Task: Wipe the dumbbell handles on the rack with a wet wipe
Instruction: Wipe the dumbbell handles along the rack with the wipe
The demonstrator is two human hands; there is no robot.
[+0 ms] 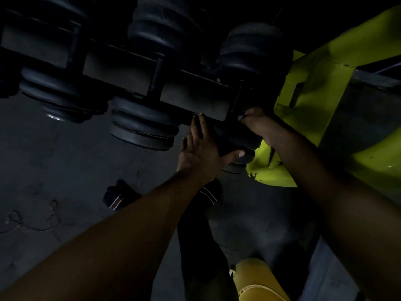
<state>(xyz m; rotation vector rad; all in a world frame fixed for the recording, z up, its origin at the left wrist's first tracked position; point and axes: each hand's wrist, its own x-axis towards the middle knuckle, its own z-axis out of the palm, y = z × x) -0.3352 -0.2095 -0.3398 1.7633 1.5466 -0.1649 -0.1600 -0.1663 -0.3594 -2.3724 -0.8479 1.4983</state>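
You stand on a dark concrete floor (65,181) in a dim room. Black dumbbells (143,124) crowd the rack (117,70); beside its yellow-green frame (314,94), your left hand (204,155) lies spread on the end dumbbell (236,137), your right hand (258,122) clamps a wet wipe (240,117) at its handle.

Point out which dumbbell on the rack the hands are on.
The rightmost dumbbell, beside the yellow-green frame. The left hand lies flat on its near weight head and the right hand grips at its handle; the other dumbbells sit untouched.
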